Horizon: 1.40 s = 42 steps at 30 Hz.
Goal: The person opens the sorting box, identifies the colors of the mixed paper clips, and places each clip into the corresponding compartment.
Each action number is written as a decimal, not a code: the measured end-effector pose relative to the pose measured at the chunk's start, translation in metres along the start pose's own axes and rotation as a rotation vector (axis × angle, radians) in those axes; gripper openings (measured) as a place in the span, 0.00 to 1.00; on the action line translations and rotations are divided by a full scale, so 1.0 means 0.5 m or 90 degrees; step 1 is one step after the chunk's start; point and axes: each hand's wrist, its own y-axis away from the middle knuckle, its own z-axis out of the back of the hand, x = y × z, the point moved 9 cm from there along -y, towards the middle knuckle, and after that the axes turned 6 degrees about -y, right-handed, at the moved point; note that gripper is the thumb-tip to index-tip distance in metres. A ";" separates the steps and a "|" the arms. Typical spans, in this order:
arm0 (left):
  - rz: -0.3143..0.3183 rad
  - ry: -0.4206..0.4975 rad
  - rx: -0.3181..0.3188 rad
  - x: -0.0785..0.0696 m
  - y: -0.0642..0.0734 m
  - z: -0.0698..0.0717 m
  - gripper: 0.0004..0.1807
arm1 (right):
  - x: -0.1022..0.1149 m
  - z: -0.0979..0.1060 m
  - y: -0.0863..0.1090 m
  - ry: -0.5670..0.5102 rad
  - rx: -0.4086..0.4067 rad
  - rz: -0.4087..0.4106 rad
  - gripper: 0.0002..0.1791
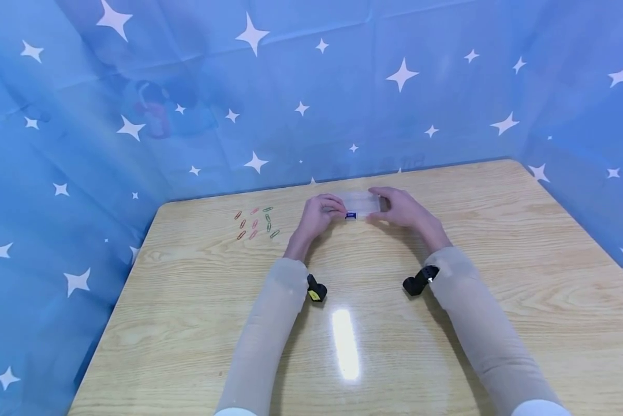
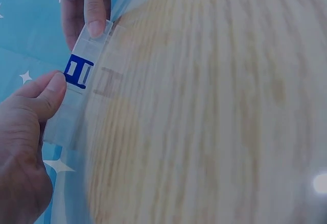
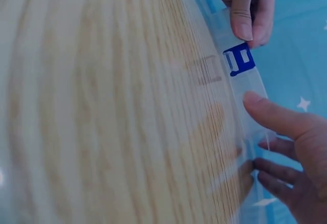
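A clear plastic box with a blue latch on its front side rests near the table's far edge. My left hand is at the box's left part, thumb and forefinger pinching the top edge of the blue latch. At the other end, my right hand grips the box, its thumb on the front face and its fingers behind, as the right wrist view shows. The box looks closed, and I cannot tell what is inside.
Left of the box, several paper clips lie in columns on the wooden table: red clips, pink clips and green clips. A blue curtain with white stars hangs just behind the table's far edge.
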 end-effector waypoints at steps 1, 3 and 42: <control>0.001 -0.003 0.002 0.000 0.000 -0.001 0.03 | 0.000 0.001 0.000 0.000 -0.001 0.001 0.46; 0.001 -0.006 0.009 -0.001 -0.001 -0.002 0.03 | 0.000 0.004 0.000 0.002 -0.005 0.000 0.46; -0.014 -0.141 0.037 0.006 0.014 0.020 0.26 | -0.014 -0.003 0.006 -0.018 0.004 -0.012 0.45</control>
